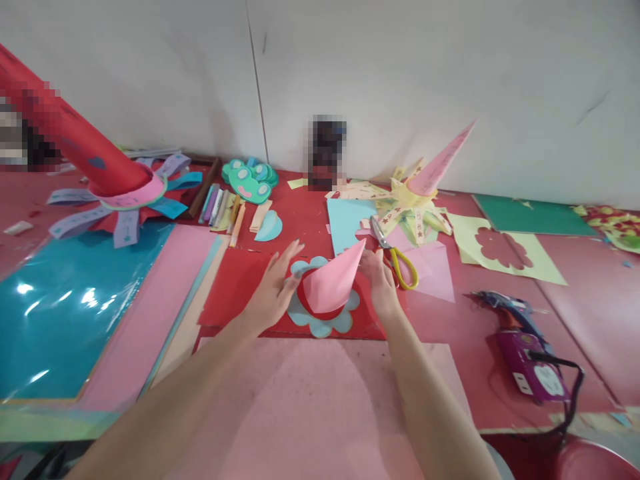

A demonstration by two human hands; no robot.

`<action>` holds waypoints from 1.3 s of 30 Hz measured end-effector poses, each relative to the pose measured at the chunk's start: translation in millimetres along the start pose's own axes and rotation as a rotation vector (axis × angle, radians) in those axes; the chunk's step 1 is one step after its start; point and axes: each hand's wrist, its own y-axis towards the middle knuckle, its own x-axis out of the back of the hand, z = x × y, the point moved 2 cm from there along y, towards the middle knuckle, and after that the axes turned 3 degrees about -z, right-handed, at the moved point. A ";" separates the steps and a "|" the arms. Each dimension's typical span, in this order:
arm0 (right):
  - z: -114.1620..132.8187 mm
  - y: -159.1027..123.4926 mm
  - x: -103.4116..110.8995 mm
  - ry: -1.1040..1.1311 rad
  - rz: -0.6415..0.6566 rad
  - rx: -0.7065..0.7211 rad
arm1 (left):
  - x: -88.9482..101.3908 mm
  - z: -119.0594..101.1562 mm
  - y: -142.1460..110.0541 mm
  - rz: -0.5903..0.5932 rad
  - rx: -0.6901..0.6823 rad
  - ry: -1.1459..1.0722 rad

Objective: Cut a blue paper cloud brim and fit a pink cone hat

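A pink paper cone (pixel 334 283) leans with its tip to the upper right, over a blue-grey scalloped paper flower ring (pixel 321 327). Both lie on red sheets (pixel 230 287). My left hand (pixel 273 290) is open at the ring's left side, fingers spread and thumb near the petals. On the other side, my right hand (pixel 379 280) is beside the cone's tip, fingers loosely bent and partly blurred, with nothing visible in them. Yellow-handled scissors (pixel 403 267) lie just right of that hand, blades pointing up and left.
A glue gun (pixel 510 310) and a purple power block (pixel 533 373) with a black cable lie at right. Tall paper cones, one red (pixel 107 143) and one pink (pixel 443 163), stand behind. Markers (pixel 215 207), green frog cutouts (pixel 250 183) and a blue glossy sheet (pixel 75 313) are leftward.
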 end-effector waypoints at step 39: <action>8.2 -12.0 -21.7 0.068 0.202 -0.048 | -9.6 -11.4 -1.5 0.038 -0.054 0.090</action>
